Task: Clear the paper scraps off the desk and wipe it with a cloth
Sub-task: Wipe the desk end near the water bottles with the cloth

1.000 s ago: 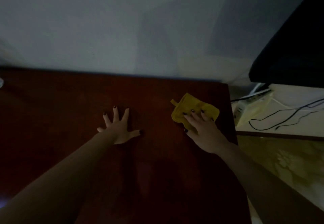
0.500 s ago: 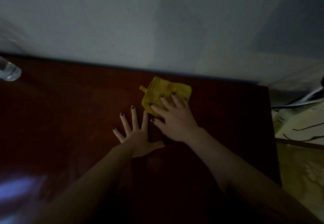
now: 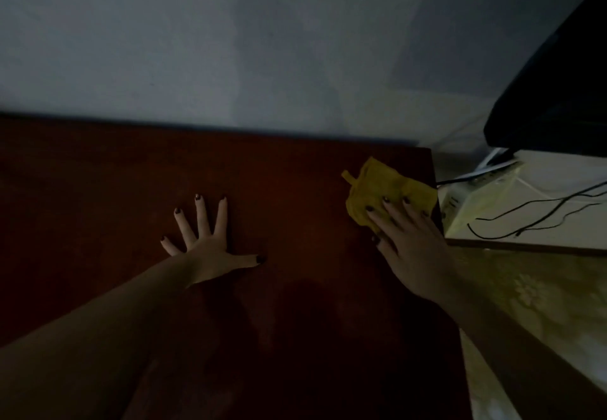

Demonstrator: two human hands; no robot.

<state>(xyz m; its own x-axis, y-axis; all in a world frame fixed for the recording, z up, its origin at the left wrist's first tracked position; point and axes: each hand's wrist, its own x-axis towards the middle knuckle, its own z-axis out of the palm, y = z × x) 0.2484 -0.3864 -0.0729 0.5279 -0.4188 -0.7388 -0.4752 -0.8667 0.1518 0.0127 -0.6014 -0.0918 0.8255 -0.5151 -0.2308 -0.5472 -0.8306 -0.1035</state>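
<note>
A yellow cloth (image 3: 377, 186) lies near the far right corner of the dark red-brown desk (image 3: 98, 189). My right hand (image 3: 407, 242) presses flat on the cloth's near part with straight, spread fingers. My left hand (image 3: 207, 239) rests flat on the bare desk top in the middle, fingers spread, well to the left of the cloth. No paper scraps show on the desk in this dim light.
A pale wall (image 3: 262, 58) runs behind the desk. To the right stands a lower white surface (image 3: 542, 196) with black cables (image 3: 525, 212) and a dark screen (image 3: 558, 91) above it. A yellowish patterned floor (image 3: 525, 304) lies beside the desk's right edge.
My right hand has slid the cloth from the desk's middle, beside my left hand, out to the right edge. The view has swung right. My left hand stays flat.
</note>
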